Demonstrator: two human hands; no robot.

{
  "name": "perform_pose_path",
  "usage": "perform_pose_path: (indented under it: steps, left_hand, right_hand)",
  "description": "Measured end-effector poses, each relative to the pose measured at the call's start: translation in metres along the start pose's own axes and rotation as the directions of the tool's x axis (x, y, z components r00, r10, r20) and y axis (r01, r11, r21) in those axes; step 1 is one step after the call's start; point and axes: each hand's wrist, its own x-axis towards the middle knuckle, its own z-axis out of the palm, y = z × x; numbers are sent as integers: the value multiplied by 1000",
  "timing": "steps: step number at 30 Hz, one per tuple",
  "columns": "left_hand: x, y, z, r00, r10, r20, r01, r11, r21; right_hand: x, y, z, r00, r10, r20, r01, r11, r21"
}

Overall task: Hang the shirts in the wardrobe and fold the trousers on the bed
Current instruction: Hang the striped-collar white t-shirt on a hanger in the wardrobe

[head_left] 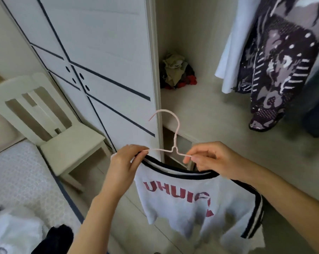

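A white shirt (189, 204) with red letters and a black-striped collar hangs from a thin pink hanger (170, 132), hook pointing up. My left hand (125, 162) pinches the hanger's left shoulder together with the collar. My right hand (208, 158) pinches the hanger's right shoulder and the collar. Both are held in front of the open wardrobe (200, 110), below the clothes hanging there. The lower part of the hanger is hidden inside the shirt.
A white wardrobe door (103, 70) with dark lines stands left of the opening. A patterned dark garment (275, 70) and a white one (228, 57) hang at the right. A pile of clothes (177, 72) lies inside. A white chair (50, 129) and the bed (21, 189) with clothes are at the left.
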Motion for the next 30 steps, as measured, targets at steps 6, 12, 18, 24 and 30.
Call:
perform_pose_path:
  steps: [6, 12, 18, 24, 30]
  left_hand:
    - [51, 1, 8, 993, 97, 71, -93, 994, -54]
    - [102, 19, 16, 976, 142, 163, -139, 990, -33]
    - [146, 52, 17, 969, 211, 129, -210, 978, -21]
    - [170, 82, 6, 946, 273, 174, -261, 961, -87]
    - [190, 123, -31, 902, 348, 257, -240, 896, -373]
  right_hand:
    - [-16, -27, 0, 985, 7, -170, 13, 993, 116]
    - [-20, -57, -5, 962, -4, -273, 8, 1000, 11]
    - [-11, -91, -14, 809, -154, -567, -223, 813, -538]
    - [11, -133, -28, 717, -253, -650, -214, 807, -550]
    - [51, -176, -44, 629, -280, -725, -126, 884, -451]
